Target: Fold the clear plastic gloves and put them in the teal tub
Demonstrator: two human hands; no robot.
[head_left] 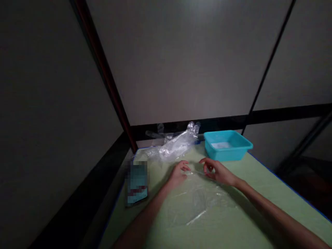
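Two hands (198, 173) hold clear plastic (198, 200) above a green table (261, 183).

A turquoise basin (228, 154) sits near the wall (194, 76).

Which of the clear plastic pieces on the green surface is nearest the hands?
The spread-out clear sheet, its far edge between the left hand and right hand. The crumpled clear heap lies farther back, beside the blue basin.

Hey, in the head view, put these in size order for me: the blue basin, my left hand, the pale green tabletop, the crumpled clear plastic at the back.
1. Tabletop
2. Blue basin and crumpled clear plastic: too alike to rank
3. Left hand, though nearer the camera
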